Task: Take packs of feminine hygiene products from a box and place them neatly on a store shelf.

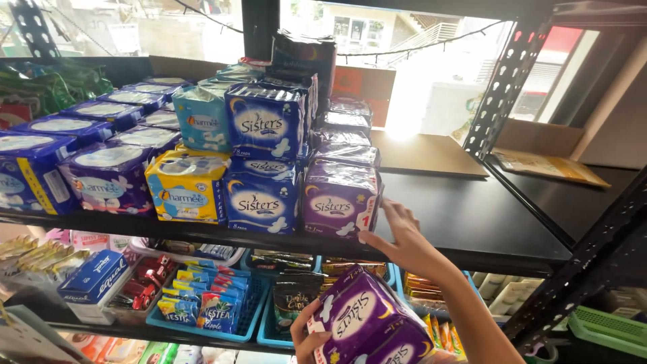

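My right hand [403,239] reaches up to the black shelf [472,222], its fingertips touching the right side of a purple soft pack [339,201] at the front of the shelf. Low at the bottom of the view, my left hand [308,339] grips a stack of purple soft packs [364,323] from below. Left of the touched pack stand two blue packs stacked [263,165], then a yellow pack [187,187] and several purple and blue packs further left.
More purple packs [345,128] line up behind the front one, and a dark pack [303,57] stands on top at the back. Flat cardboard [424,154] lies on the shelf's right part. Blue baskets [202,303] of sachets and boxes fill the shelf below. A perforated metal post [502,84] rises on the right.
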